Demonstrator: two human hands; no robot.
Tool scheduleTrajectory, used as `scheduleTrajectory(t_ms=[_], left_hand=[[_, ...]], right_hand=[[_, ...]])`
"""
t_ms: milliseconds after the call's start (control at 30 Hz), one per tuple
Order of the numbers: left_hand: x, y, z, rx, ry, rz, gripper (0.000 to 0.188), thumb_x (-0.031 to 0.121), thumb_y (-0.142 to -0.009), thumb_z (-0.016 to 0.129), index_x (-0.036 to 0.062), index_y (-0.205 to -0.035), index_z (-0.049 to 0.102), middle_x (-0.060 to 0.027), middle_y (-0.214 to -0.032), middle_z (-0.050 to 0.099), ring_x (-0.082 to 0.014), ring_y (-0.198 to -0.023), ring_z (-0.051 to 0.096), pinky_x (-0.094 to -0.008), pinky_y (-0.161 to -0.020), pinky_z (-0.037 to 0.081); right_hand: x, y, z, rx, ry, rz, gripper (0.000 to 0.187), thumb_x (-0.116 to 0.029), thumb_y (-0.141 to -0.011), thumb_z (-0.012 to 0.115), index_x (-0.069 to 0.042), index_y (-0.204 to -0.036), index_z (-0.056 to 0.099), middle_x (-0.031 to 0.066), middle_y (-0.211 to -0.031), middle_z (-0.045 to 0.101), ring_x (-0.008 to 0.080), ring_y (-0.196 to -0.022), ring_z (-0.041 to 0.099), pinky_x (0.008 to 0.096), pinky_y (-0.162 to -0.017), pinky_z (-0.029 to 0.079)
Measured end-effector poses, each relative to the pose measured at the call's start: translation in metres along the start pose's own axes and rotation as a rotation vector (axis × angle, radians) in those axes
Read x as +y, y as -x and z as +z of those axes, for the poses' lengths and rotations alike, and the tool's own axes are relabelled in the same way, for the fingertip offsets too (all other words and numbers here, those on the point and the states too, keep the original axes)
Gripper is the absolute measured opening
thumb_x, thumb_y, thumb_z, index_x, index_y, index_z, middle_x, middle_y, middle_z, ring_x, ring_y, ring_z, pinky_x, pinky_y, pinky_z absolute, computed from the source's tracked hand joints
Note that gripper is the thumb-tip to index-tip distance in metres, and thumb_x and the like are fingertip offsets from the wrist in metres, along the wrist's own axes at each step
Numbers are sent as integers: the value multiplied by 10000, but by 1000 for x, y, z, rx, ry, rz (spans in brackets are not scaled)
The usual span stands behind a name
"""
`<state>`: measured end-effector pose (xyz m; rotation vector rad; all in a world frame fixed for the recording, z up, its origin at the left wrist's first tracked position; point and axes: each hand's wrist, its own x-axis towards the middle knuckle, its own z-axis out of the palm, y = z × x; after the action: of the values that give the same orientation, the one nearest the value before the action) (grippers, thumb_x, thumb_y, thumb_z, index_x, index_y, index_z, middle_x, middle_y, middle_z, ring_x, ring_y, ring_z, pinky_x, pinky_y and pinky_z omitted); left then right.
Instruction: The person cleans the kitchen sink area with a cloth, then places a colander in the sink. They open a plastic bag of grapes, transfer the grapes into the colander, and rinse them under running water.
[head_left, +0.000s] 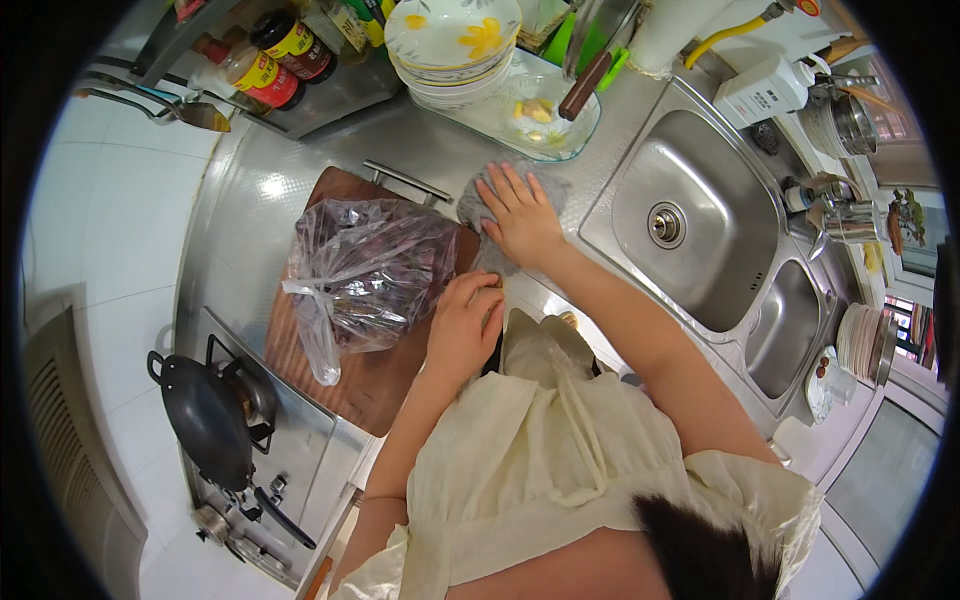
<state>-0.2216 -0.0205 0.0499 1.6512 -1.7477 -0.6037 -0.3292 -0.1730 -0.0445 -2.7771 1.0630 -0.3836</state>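
My right hand (523,215) lies flat on a grey cloth (480,203), pressing it to the steel counter with the fingers spread. My left hand (463,318) rests at the counter's near edge beside the cutting board, its fingers loosely bent and apart, with nothing seen in them. On the brown wooden cutting board (300,340), which has a metal handle (408,182) at its far end, sits a knotted clear plastic bag (375,270). Dark purplish contents show through the bag; their kind is hard to make out.
To the right is a steel double sink (655,170). Behind the cloth stand stacked bowls (455,60) and a tray (575,140) with a small dish of pale yellow pieces (535,112) and a brown-handled knife (585,88). A black wok (208,420) sits on the stove at left.
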Motion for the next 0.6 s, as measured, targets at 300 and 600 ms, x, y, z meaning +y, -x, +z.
scheduleTrajectory(t_ms=[300,600], left_hand=[[-5,-13,4,17,43,37,112,31,-773,628,15,-880,597,-114,-1052,574,-316,-997,553,-394,-840,458],[2,-23,5,36,57,74,123,15,-782,622,21,-903,602,-113,-1028,594,-300,-969,567,-366,-835,461]], right_hand=[[7,-78,22,-21,-20,-137,485,-331,-930,419,-185,-1389,370,1,-1499,239,217,-1389,180,432,-1115,173],[-11,34,-8,-7,-23,-48,554,-392,-849,564,-169,-1342,446,51,-1469,297,263,-1377,207,442,-1093,225]])
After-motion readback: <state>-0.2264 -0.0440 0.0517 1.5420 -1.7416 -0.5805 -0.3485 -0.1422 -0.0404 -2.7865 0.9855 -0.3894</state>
